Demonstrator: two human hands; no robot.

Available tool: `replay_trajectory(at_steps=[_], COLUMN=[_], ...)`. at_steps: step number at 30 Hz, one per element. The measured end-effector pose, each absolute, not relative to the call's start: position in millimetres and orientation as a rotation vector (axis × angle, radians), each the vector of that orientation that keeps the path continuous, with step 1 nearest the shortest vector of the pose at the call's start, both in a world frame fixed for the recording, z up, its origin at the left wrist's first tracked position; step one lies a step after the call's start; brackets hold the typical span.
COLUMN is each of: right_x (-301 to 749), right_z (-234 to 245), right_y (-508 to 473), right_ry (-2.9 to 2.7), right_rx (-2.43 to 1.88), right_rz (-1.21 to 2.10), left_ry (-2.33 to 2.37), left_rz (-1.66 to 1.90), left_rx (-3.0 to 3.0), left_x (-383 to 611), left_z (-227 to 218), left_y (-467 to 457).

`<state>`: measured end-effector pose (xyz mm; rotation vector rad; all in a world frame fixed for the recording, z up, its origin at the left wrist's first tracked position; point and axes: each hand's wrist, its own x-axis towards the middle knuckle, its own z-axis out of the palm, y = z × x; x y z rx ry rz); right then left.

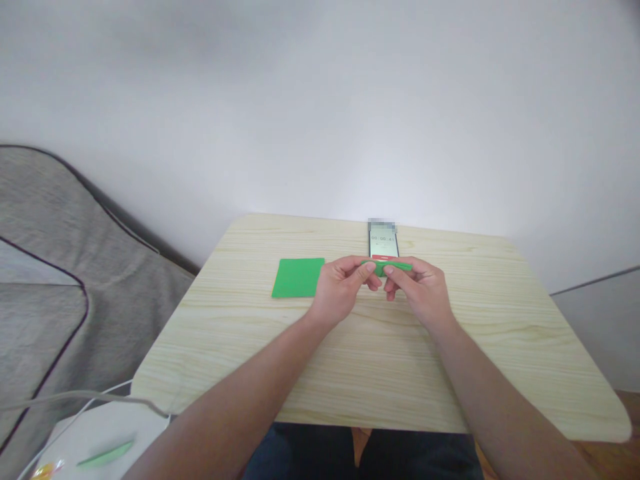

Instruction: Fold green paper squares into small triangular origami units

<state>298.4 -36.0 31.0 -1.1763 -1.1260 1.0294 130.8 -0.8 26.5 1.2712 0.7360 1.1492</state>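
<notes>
Both hands meet above the middle of the table, pinching a small folded piece of green paper [381, 268] between thumbs and fingers. My left hand [341, 285] grips its left end, and my right hand [423, 283] grips it from the right, where a narrow tip sticks out past the thumb. The fingers cover much of the paper, so its full shape is hidden. Flat on the table, just left of my left hand, lies a square of green paper [297, 277], its right edge partly covered by that hand.
Behind my hands a phone [383, 241] showing a running timer lies at the back of the wooden table [390, 373], near the white wall. A grey fabric-covered shape [135, 313] stands at left. A white surface [100, 433] with cables and a light-green object sits at lower left.
</notes>
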Motion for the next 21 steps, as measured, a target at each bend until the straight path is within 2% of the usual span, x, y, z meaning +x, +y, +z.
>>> replay_trajectory(at_steps=[21], right_x=[298.7], right_z=[29.5], right_y=[-35.5], right_ry=[-1.084], right_rx=[-1.091], right_rz=[0.999], left_ry=[0.691], left_rz=[1.227], left_rx=[1.193], left_x=[132.2], left_z=[22.9], left_y=[0.6])
